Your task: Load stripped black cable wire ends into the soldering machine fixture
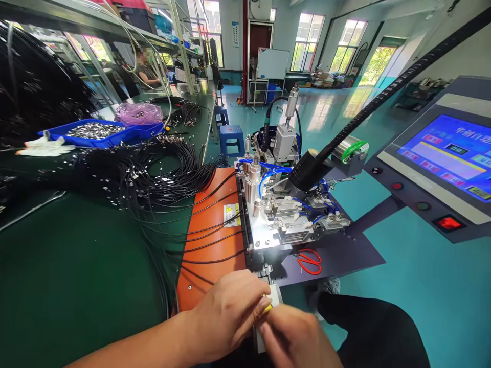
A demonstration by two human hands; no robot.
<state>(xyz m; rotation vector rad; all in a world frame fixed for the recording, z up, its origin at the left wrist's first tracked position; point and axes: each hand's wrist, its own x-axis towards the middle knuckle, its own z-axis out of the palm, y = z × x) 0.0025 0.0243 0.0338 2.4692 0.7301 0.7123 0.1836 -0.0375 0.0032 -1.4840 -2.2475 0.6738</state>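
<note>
At the front edge of a metal bench machine (276,214), my left hand (238,304) is closed in a pinch with a small yellow piece (268,307) at its fingertips. What kind of thing the piece is, I cannot make out. Close against it on the right is my right hand (297,332), smeared by motion, its fingers curled in; whatever they hold is hidden. Black cables (215,260) lie across the machine's orange plate (210,220), spaced apart, with their ends at the machine's side. Behind the fingertips is a pale block (274,294).
Red-handled scissors (309,261) lie on the machine's dark base. Bundled cables (169,168) and a blue tray (95,134) of small metal parts cover the green table. A touch screen (456,148) stands at right. A solder spool (351,149) is behind. Another person sits far off.
</note>
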